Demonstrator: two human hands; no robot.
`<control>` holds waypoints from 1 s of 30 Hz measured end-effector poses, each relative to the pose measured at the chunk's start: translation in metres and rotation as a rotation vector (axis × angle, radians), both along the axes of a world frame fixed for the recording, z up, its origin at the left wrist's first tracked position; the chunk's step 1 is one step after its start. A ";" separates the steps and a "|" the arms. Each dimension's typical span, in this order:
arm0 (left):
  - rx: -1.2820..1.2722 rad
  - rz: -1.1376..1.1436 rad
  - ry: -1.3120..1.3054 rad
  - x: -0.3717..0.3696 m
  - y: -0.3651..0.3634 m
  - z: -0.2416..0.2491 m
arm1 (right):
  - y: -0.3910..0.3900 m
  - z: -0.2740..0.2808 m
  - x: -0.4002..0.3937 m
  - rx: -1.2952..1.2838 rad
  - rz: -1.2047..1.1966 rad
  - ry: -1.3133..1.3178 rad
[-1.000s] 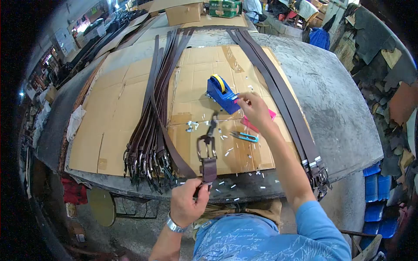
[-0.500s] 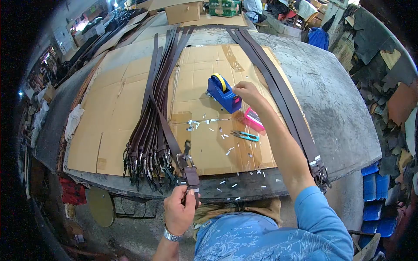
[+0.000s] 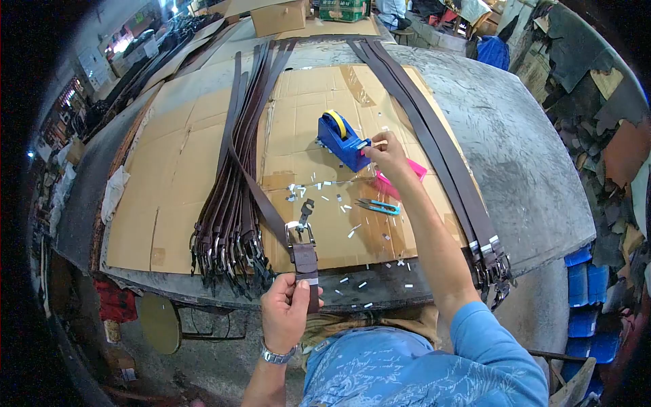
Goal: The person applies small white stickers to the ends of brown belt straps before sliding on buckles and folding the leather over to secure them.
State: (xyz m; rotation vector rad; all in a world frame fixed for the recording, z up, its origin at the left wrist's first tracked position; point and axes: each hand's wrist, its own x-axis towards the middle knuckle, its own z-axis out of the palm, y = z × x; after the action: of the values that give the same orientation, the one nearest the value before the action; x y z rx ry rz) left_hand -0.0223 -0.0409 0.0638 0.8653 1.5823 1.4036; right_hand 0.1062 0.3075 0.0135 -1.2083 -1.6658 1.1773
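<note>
My left hand [image 3: 285, 311] grips a dark brown belt [image 3: 307, 261] just below its metal buckle, near the table's front edge; a pale band crosses the strap by the thumb. At the front end of a blue tape dispenser [image 3: 344, 144] with a yellow core, my right hand [image 3: 385, 150] has its thumb and forefinger pinched together. What lies between those fingertips is too small to make out. Behind that hand's wrist a pink tray [image 3: 415, 169] is partly hidden. Teal thread snips [image 3: 380, 207] lie on the cardboard [image 3: 319, 95].
A bundle of buckled belts [image 3: 237, 176] lies left of centre. More belts [image 3: 434, 142] run along the right side. Small white pieces are scattered over the cardboard and front edge. A cardboard box [image 3: 278, 18] and green box [image 3: 344, 9] stand at the back.
The held belt's buckle has swung upright and slightly right. My right hand has moved down slightly against the dispenser's front, and more of the pink tray shows.
</note>
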 end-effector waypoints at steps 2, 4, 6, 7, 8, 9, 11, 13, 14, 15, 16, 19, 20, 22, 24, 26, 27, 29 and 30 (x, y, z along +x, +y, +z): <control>0.001 -0.003 -0.011 0.000 0.001 -0.001 | 0.001 -0.006 0.000 -0.027 0.036 0.053; 0.011 -0.006 -0.047 0.000 0.002 -0.005 | 0.002 -0.012 -0.001 -0.018 0.035 0.137; -0.002 -0.024 -0.067 0.001 0.007 -0.002 | 0.002 -0.005 0.002 0.176 -0.044 -0.239; -0.014 -0.035 -0.086 0.001 0.008 0.000 | -0.009 0.004 0.003 0.377 -0.108 -0.612; -0.030 -0.040 -0.106 0.001 0.010 0.001 | -0.025 0.019 0.004 0.299 -0.085 -0.532; -0.040 -0.042 -0.124 0.000 0.013 0.003 | -0.037 0.033 0.006 0.223 -0.064 -0.451; -0.052 -0.038 -0.139 0.000 0.016 0.002 | -0.063 0.023 0.018 0.269 0.095 -0.055; -0.062 -0.028 -0.152 0.002 0.019 -0.001 | -0.120 0.035 0.031 0.185 0.259 0.112; -0.050 -0.034 -0.167 0.003 0.021 -0.002 | -0.148 0.039 0.037 0.080 0.327 0.166; -0.062 -0.033 -0.170 0.003 0.022 -0.003 | -0.171 0.044 0.042 -0.010 0.387 0.180; -0.060 -0.066 -0.162 0.005 0.023 -0.003 | -0.192 0.047 0.044 -0.101 0.443 0.196; -0.080 -0.120 -0.133 0.010 0.026 0.000 | -0.224 0.044 0.042 -0.203 0.486 0.320; -0.067 -0.131 -0.104 0.011 0.027 0.000 | -0.226 0.045 0.043 -0.205 0.476 0.324; -0.054 -0.143 -0.079 0.015 0.027 0.002 | -0.227 0.048 0.046 -0.145 0.483 0.227; -0.056 -0.145 -0.099 0.018 0.027 0.007 | -0.227 0.047 0.052 -0.114 0.447 0.180; -0.052 -0.138 -0.132 0.017 0.026 0.002 | -0.226 0.044 0.058 -0.081 0.416 0.136; -0.047 -0.131 -0.166 0.017 0.025 0.001 | -0.226 0.041 0.060 -0.113 0.386 0.128; -0.045 -0.137 -0.155 0.018 0.025 0.002 | -0.229 0.029 0.062 -0.147 0.351 0.123; -0.044 -0.143 -0.145 0.019 0.025 0.003 | -0.232 0.024 0.059 -0.099 0.381 0.203</control>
State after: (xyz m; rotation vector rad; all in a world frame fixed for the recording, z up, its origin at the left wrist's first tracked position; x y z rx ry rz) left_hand -0.0034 -0.0163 0.0669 0.8153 1.4086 1.2962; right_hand 0.1649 0.0759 0.0375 -0.8136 -1.7432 1.5732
